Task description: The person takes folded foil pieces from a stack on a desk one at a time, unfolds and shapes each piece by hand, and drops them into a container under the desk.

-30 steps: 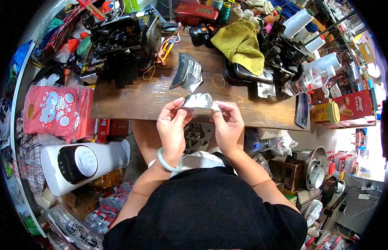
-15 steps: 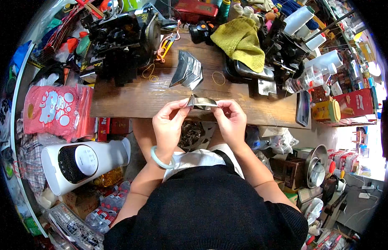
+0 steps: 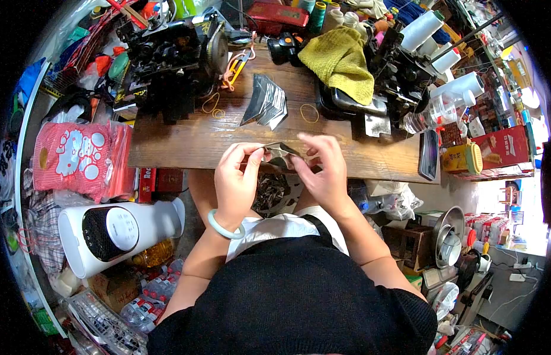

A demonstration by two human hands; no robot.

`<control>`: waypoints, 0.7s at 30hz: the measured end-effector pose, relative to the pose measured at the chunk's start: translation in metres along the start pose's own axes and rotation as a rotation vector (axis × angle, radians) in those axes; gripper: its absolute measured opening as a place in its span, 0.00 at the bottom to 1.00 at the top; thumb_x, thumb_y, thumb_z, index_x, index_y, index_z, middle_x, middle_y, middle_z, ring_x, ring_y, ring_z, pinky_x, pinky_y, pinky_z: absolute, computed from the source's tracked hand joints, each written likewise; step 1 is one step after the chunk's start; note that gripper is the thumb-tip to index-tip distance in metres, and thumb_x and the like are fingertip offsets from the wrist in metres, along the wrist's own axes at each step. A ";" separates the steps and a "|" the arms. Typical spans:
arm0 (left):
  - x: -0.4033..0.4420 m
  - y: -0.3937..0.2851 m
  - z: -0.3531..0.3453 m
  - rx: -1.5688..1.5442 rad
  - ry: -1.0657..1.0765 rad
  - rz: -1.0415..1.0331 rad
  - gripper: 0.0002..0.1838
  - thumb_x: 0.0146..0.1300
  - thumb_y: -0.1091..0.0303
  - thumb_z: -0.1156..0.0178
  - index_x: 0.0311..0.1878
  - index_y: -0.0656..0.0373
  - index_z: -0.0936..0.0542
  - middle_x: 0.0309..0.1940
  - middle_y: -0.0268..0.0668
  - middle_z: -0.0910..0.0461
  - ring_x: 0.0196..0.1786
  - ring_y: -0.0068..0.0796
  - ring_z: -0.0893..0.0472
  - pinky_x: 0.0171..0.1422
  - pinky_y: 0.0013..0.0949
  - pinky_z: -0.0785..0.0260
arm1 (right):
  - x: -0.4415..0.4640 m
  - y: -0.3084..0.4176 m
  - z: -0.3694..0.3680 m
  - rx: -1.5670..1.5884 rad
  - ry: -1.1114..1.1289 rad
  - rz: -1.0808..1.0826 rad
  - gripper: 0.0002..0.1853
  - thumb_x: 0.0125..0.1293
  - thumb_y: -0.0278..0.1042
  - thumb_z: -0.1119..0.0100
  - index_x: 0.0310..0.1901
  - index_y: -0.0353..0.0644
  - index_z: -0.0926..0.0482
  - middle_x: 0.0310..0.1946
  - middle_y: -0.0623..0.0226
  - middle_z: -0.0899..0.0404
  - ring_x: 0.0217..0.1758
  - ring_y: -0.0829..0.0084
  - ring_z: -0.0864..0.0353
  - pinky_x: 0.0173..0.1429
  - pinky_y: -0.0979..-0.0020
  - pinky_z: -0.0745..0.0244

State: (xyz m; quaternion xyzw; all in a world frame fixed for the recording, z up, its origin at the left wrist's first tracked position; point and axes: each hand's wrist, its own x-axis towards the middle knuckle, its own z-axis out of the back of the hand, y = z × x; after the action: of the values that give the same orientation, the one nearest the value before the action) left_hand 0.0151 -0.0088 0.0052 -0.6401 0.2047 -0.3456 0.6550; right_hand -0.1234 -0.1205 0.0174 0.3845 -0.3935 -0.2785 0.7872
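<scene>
My left hand (image 3: 240, 177) pinches the left end of a small shiny dark piece (image 3: 279, 155) just above the table's front edge. At the piece's right end, my right hand (image 3: 324, 171) has its index finger lifted off and its thumb against or close to the piece. Beyond my hands, a fanned stack of shiny dark pieces (image 3: 266, 103) lies on the wooden table (image 3: 186, 145). Loose yellow bands lie on either side of the stack.
A black sewing machine (image 3: 174, 59) stands at the left and another machine (image 3: 400, 71) at the right, near a yellow-green cloth (image 3: 340, 62). Yellow-handled scissors (image 3: 235, 68) lie behind. A phone (image 3: 429, 155) rests at the right edge, beside a plastic bottle (image 3: 435, 112).
The shiny piece has turned and now looks folded or tilted. My right hand's index finger has come away from it, while my left hand keeps its pinch.
</scene>
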 end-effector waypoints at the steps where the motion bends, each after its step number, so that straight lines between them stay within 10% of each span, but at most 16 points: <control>1: 0.001 -0.007 0.002 0.168 0.005 -0.058 0.06 0.66 0.74 0.40 0.41 0.67 0.19 0.34 0.38 0.19 0.37 0.27 0.18 0.43 0.27 0.27 | 0.001 -0.001 0.002 -0.104 0.048 0.172 0.09 0.53 0.29 0.28 0.36 0.40 0.18 0.32 0.63 0.21 0.34 0.66 0.22 0.38 0.68 0.26; 7: 0.006 -0.012 0.005 0.252 0.096 -0.287 0.08 0.65 0.72 0.37 0.42 0.67 0.21 0.41 0.41 0.22 0.37 0.28 0.20 0.41 0.30 0.25 | -0.001 0.001 -0.001 -0.156 0.086 0.277 0.04 0.55 0.26 0.30 0.29 0.40 0.17 0.21 0.67 0.21 0.25 0.68 0.24 0.33 0.69 0.30; 11: -0.016 -0.006 -0.010 0.129 -0.032 -0.051 0.22 0.64 0.58 0.34 0.45 0.68 0.29 0.45 0.42 0.33 0.34 0.27 0.25 0.38 0.29 0.28 | -0.007 0.000 -0.005 -0.073 0.031 0.125 0.04 0.59 0.25 0.32 0.28 0.39 0.17 0.22 0.66 0.21 0.24 0.72 0.25 0.32 0.73 0.31; 16: -0.022 0.003 -0.015 0.106 0.118 -0.106 0.14 0.70 0.62 0.42 0.38 0.66 0.25 0.39 0.36 0.32 0.33 0.25 0.28 0.38 0.28 0.32 | -0.014 0.002 -0.008 0.055 0.020 0.010 0.06 0.63 0.27 0.34 0.28 0.39 0.18 0.23 0.68 0.21 0.26 0.78 0.24 0.32 0.76 0.30; 19: -0.018 0.006 -0.014 -0.132 0.163 -0.116 0.12 0.74 0.64 0.47 0.39 0.66 0.24 0.37 0.32 0.31 0.32 0.20 0.30 0.36 0.23 0.36 | -0.018 -0.011 -0.009 0.923 0.151 -0.635 0.05 0.68 0.31 0.39 0.34 0.43 0.20 0.27 0.75 0.22 0.30 0.82 0.25 0.32 0.80 0.32; 21: -0.018 0.004 -0.005 -0.627 0.134 0.373 0.13 0.75 0.64 0.49 0.40 0.64 0.23 0.35 0.28 0.31 0.30 0.14 0.32 0.35 0.19 0.39 | -0.010 -0.019 0.001 1.185 0.088 -0.786 0.08 0.70 0.36 0.40 0.37 0.42 0.19 0.27 0.76 0.22 0.28 0.87 0.27 0.28 0.83 0.33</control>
State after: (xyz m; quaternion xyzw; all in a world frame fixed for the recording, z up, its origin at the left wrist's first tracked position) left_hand 0.0005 0.0007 -0.0020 -0.7372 0.4562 -0.1821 0.4639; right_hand -0.1324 -0.1240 -0.0014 0.8722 -0.2787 -0.2651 0.3022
